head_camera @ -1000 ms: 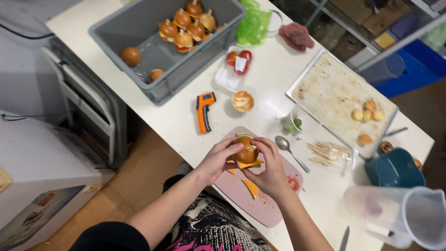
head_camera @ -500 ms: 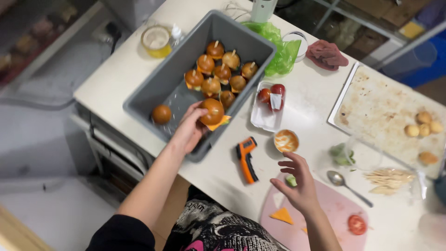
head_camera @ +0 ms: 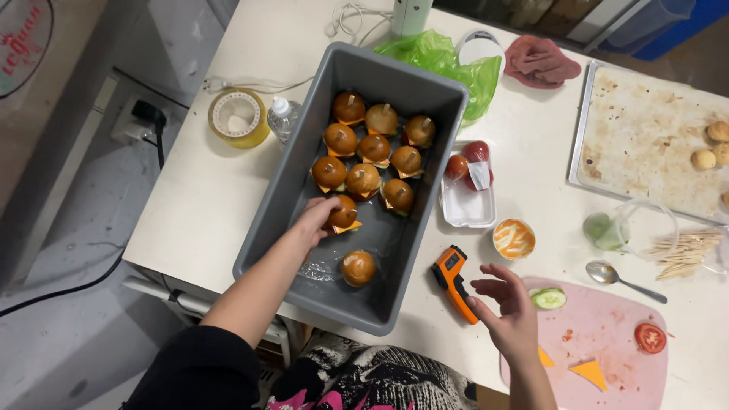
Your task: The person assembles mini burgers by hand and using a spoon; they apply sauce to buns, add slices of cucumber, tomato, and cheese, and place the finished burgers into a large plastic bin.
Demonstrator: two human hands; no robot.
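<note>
A small glossy brown bun slider with an orange cheese corner sticking out [head_camera: 344, 212] is grasped in the grip of the left hand [head_camera: 317, 218], inside the deep grey plastic tub [head_camera: 296, 163] on the cream-coloured table [head_camera: 228, 190]. The slider is held at the tub's floor, just in front of three rows of similar skewered sliders [head_camera: 372, 148] packed toward the far end. One more brown bun without a skewer [head_camera: 358, 267] sits alone nearer the tub's close end, apart from the held slider.

The right hand [head_camera: 510, 313] is held released above the table, fingers spread and nothing grasped, at the left edge of the pink cutting board [head_camera: 607, 342]. Just left of it an orange and black pistol-shaped thermometer [head_camera: 454, 282] lies on the table. On the board are seen a cucumber slice [head_camera: 548, 298], a tomato slice [head_camera: 650, 337] and orange cheese triangles [head_camera: 588, 372]. A small cup of orange sauce [head_camera: 514, 238] and a white tray of red tomatoes [head_camera: 468, 186] stand just right of the tub. A metal spoon [head_camera: 619, 279] lies past the board, and a greasy metal baking sheet [head_camera: 645, 144] occupies the far right.
</note>
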